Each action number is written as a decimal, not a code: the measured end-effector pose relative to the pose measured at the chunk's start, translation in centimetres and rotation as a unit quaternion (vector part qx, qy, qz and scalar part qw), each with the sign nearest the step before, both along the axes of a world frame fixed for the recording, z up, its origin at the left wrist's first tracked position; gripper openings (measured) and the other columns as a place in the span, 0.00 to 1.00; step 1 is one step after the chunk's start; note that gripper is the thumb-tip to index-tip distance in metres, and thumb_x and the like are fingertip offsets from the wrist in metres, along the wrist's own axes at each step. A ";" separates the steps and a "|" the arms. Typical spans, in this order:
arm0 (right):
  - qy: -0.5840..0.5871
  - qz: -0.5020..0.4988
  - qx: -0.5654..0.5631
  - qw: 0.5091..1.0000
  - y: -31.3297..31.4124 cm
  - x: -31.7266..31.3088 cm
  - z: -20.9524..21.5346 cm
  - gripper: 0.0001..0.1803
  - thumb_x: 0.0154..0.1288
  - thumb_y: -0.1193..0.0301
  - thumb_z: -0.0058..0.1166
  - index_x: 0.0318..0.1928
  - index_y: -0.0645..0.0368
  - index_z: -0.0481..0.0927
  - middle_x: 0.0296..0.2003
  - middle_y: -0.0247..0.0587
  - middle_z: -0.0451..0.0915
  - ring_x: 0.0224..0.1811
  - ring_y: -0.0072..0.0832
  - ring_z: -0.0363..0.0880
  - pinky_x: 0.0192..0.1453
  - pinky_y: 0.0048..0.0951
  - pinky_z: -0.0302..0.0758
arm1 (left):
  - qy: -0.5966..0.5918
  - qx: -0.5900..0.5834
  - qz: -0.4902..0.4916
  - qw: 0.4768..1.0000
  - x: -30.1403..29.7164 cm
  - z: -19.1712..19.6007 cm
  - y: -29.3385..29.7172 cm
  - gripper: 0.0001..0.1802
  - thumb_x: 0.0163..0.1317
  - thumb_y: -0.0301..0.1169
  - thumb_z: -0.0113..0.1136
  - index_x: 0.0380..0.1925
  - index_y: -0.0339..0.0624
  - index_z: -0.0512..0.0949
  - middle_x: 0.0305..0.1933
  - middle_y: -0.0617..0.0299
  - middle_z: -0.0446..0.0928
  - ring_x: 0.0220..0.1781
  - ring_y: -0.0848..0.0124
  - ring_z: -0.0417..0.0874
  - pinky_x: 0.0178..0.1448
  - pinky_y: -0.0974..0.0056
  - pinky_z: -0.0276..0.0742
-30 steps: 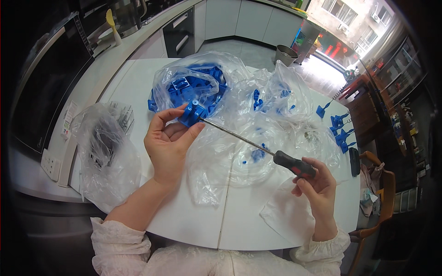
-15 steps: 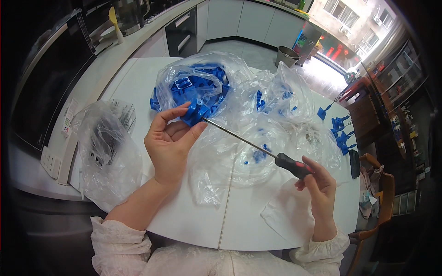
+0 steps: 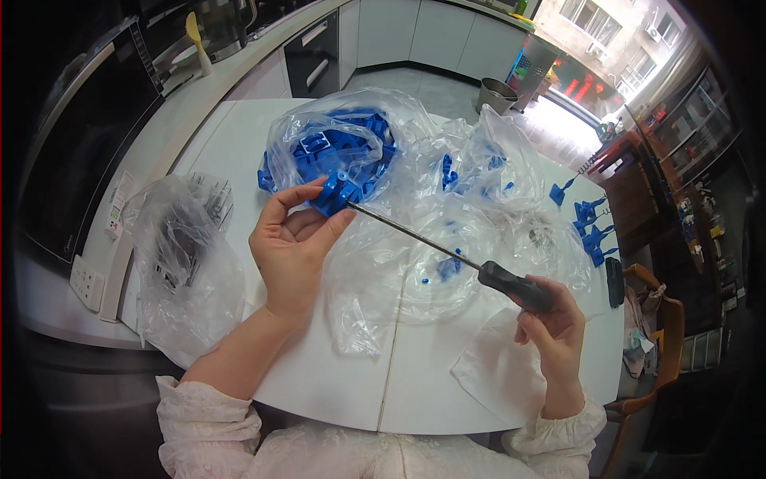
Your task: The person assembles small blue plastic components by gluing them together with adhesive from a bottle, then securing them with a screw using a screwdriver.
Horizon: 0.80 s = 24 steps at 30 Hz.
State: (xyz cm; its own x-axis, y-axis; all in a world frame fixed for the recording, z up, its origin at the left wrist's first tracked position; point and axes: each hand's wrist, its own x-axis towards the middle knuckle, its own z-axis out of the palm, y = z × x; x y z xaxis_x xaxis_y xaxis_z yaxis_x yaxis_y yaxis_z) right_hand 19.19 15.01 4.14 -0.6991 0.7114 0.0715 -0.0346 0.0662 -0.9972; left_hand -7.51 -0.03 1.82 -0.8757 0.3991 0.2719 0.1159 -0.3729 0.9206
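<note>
Pinching 1 small, glossy blue plastic part (image 3: 333,194) between the clamped thumb and fingers of the bare left hand (image 3: 289,257), raised over a white tabletop (image 3: 447,383), near a clear plastic bag (image 3: 408,120) of blue plastic pieces (image 3: 319,165). Gripping 1 long black-handled metal screwdriver (image 3: 511,285) with curled right hand (image 3: 556,326) fingers clamped around the handle end. Pointing leftward, tip at the part's lower right; cannot tell how deep.

Your left hand (image 3: 290,251) is up high, thumb (image 3: 335,230) and forefinger (image 3: 291,198) pinching, your left forearm (image 3: 243,351) slanting inward; lower down, your right hand (image 3: 557,323) curls into a grip above a near-upright wrist (image 3: 564,399).
</note>
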 end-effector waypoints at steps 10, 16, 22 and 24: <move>0.001 0.025 0.075 0.997 0.6 0.6 -0.9 0.18 0.66 0.71 0.58 0.52 0.68 0.75 0.29 0.39 0.79 0.26 0.20 0.77 0.31 0.15 0.73 | -0.005 -0.001 -0.003 1.000 0.1 0.0 0.1 0.19 0.51 0.14 0.67 0.41 0.34 0.72 0.56 0.50 0.75 0.42 0.75 0.83 0.47 0.74 0.81; -0.024 0.002 -0.018 1.000 0.5 0.7 -0.1 0.21 0.71 0.59 0.50 0.53 0.63 0.68 0.31 0.42 0.81 0.19 0.22 0.75 0.21 0.19 0.70 | 0.014 -0.022 -0.006 1.000 0.3 0.0 -0.1 0.19 0.50 0.14 0.67 0.41 0.35 0.73 0.55 0.51 0.75 0.41 0.76 0.83 0.47 0.75 0.81; 0.009 0.043 -0.010 0.999 0.7 0.7 -1.2 0.19 0.70 0.61 0.51 0.52 0.61 0.65 0.31 0.43 0.80 0.18 0.21 0.75 0.19 0.18 0.70 | 0.011 -0.007 -0.001 1.000 0.1 -0.1 0.2 0.19 0.50 0.14 0.67 0.41 0.34 0.73 0.55 0.50 0.75 0.40 0.77 0.83 0.47 0.75 0.81; 0.023 0.020 0.107 0.994 0.0 -0.2 -1.2 0.18 0.68 0.67 0.54 0.52 0.63 0.66 0.31 0.44 0.79 0.18 0.22 0.75 0.19 0.19 0.70 | 0.005 -0.007 0.003 1.000 0.0 -0.1 0.2 0.19 0.50 0.14 0.67 0.41 0.34 0.73 0.55 0.50 0.75 0.40 0.77 0.83 0.46 0.75 0.81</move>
